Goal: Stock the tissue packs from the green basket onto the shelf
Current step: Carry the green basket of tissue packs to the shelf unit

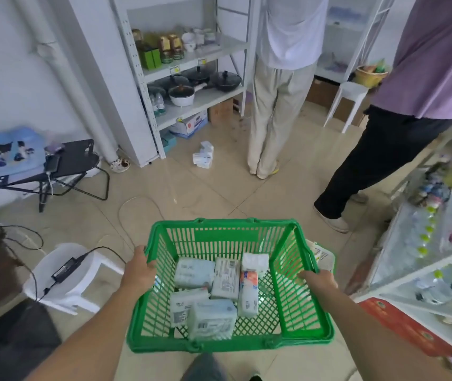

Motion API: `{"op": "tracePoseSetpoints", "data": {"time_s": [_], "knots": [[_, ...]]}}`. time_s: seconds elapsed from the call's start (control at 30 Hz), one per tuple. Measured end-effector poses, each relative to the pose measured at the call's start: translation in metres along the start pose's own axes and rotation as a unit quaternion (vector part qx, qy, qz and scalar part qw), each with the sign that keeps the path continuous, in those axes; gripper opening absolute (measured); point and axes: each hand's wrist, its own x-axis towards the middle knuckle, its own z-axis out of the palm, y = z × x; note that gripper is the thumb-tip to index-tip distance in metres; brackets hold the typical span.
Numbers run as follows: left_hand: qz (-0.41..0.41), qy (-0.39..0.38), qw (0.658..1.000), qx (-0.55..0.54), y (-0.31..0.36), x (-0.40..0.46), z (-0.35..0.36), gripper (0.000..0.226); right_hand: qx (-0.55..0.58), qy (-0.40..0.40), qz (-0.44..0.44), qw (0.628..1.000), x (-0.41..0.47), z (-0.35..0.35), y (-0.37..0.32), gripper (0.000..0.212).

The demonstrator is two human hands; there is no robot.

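Observation:
I hold a green plastic basket [227,229] in front of me above the tiled floor. My left hand [138,268] grips its left rim and my right hand [319,280] grips its right rim. Several tissue packs [214,318] lie loose on the basket's bottom, most pale blue-white, one with an orange print [248,287]. A white shelf [422,259] with bottles stands close on my right. Another white shelf unit [192,59] with pots and jars stands ahead on the left.
Two people stand ahead: one in beige trousers [274,111] at the far shelf, one in black trousers [378,160] to the right. Loose tissue packs [203,156] lie on the floor. A black folding chair [63,166], a white stool [65,273] with a power adapter and cables are on the left.

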Motion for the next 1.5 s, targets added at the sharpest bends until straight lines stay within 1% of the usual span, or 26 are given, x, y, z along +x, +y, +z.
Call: {"op": "tracePoseSetpoints", "data": {"time_s": [0.13, 0.3, 0.43, 0.5, 0.57, 0.7, 0.9, 1.07, 1.23, 1.37, 1.5], "knots": [[-0.012, 0.005, 1.000, -0.016, 0.021, 0.056, -0.002, 0.047, -0.014, -0.005, -0.010, 1.000, 0.040, 0.008, -0.060, 0.023], [0.005, 0.003, 1.000, -0.019, 0.049, 0.141, -0.015, 0.038, -0.031, -0.008, -0.014, 0.999, 0.079, 0.026, -0.131, 0.023], [0.013, 0.008, 1.000, -0.010, 0.080, 0.207, -0.025, 0.038, -0.016, 0.000, -0.017, 1.000, 0.109, 0.038, -0.181, 0.021], [0.012, 0.011, 1.000, -0.001, 0.098, 0.239, -0.029, 0.037, -0.013, 0.001, -0.005, 1.000, 0.127, 0.044, -0.203, 0.022], [0.015, 0.005, 1.000, 0.005, 0.116, 0.270, -0.029, 0.036, -0.007, 0.007, 0.010, 1.000, 0.147, 0.047, -0.224, 0.027], [0.021, 0.000, 1.000, 0.010, 0.153, 0.328, -0.023, 0.038, 0.005, 0.005, 0.021, 1.000, 0.195, 0.045, -0.267, 0.033], [0.018, 0.004, 1.000, -0.002, 0.204, 0.393, -0.016, 0.040, -0.003, 0.014, 0.014, 1.000, 0.256, 0.031, -0.344, 0.027], [0.012, 0.000, 1.000, -0.007, 0.234, 0.456, -0.010, 0.032, -0.034, 0.008, 0.003, 0.999, 0.301, 0.030, -0.400, 0.027], [0.025, -0.021, 0.999, -0.009, 0.272, 0.531, -0.008, 0.031, -0.060, -0.003, -0.005, 0.998, 0.348, 0.029, -0.449, 0.042], [0.037, -0.028, 0.999, -0.001, 0.311, 0.583, -0.007, 0.032, -0.060, 0.024, -0.004, 0.998, 0.378, 0.027, -0.489, 0.032], [0.037, -0.043, 0.998, 0.003, 0.350, 0.631, 0.000, 0.027, -0.054, 0.021, 0.018, 0.998, 0.416, 0.027, -0.520, 0.033]]}}
